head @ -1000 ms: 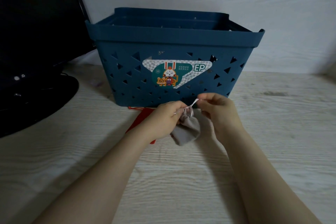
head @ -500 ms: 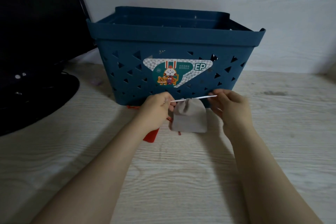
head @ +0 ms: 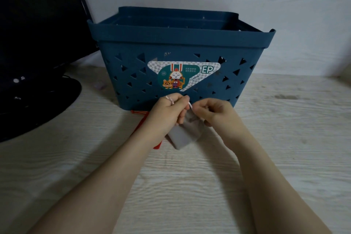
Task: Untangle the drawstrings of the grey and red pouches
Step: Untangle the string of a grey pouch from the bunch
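Both forearms reach forward over the pale wood-grain bench (head: 190, 186) and the two hands meet just in front of a basket. The left hand (head: 167, 114) has its fingers curled round the white drawstring (head: 190, 106), with a loop of it wound over a finger near the knuckles. The right hand (head: 216, 114) sits just beside it, fingertips pinching the same drawstring where it runs between the two hands. The grey pouch (head: 183, 136) hangs just below and between the hands, its lower corner tilted toward the left forearm. The red pouch (head: 141, 121) lies on the bench under the left hand, mostly hidden; only its edge and a bit of red cord show on the left side of the wrist. Just beyond the hands stands the dark blue basket (head: 180, 43) with triangular holes and a cartoon sticker (head: 182, 76). Far left of the hands is a black monitor (head: 38, 43).
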`<state>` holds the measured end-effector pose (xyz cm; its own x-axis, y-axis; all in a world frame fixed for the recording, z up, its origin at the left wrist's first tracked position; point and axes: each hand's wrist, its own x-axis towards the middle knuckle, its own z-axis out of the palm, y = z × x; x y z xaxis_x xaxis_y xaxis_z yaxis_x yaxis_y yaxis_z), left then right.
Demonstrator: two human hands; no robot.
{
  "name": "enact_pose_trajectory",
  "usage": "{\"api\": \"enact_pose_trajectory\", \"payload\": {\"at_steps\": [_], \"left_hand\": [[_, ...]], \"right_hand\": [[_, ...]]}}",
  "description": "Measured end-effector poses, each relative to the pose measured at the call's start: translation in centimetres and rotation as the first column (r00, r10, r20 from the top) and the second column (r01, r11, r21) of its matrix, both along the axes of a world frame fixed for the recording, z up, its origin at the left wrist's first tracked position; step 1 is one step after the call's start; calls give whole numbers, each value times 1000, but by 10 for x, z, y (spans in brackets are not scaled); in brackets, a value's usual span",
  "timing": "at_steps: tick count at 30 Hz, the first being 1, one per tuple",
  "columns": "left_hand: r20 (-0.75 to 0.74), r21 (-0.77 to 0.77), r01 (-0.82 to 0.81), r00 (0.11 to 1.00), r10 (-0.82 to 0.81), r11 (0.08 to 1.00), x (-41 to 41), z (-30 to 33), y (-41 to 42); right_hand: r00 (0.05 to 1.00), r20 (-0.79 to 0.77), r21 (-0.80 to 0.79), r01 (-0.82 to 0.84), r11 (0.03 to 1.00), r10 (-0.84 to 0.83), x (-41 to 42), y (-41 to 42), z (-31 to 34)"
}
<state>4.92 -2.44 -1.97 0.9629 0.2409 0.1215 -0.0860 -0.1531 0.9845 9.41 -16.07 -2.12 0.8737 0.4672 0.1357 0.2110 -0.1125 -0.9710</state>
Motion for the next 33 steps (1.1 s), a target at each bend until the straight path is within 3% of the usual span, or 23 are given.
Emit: {"api": "enact_pose_trajectory", "payload": {"at_steps": [5, 11, 20, 22, 24, 26, 28, 31, 33], "left_hand": [[45, 31, -49, 998, 48, 998, -2, -1, -3], [4, 141, 78, 997, -80, 987, 2, -10, -6], [80, 208, 41, 995, -59, 977, 5, -14, -4], [63, 112, 27, 997, -34, 993, 3, -10, -7], [12, -122, 34, 999, -32, 992, 0, -5, -9], [-3, -367, 88, 995, -95, 926, -1, -1, -10], [17, -506, 167, 983, -184, 846, -2, 2, -10], [19, -508, 261, 956, -293, 821, -4, 4, -10], [-40, -353, 207, 971, -236, 912, -4, 2, -10]], "right_hand": [[998, 61, 9, -21, 1000, 20, -3, 4, -3], [969, -235, 304, 4, 953, 71, -3, 2, 2], [982, -187, 254, 17, 967, 32, -5, 7, 2], [971, -238, 303, 70, 950, 5, -5, 7, 3], [961, -274, 344, 125, 930, -28, -2, 6, 3], [952, -301, 396, 168, 903, -45, 1, 4, 4], [951, -305, 439, 192, 878, -55, 3, 1, 5], [986, -109, 414, 157, 897, -122, 4, -1, 6], [981, 91, 378, 126, 917, -172, 3, -2, 8]]}}
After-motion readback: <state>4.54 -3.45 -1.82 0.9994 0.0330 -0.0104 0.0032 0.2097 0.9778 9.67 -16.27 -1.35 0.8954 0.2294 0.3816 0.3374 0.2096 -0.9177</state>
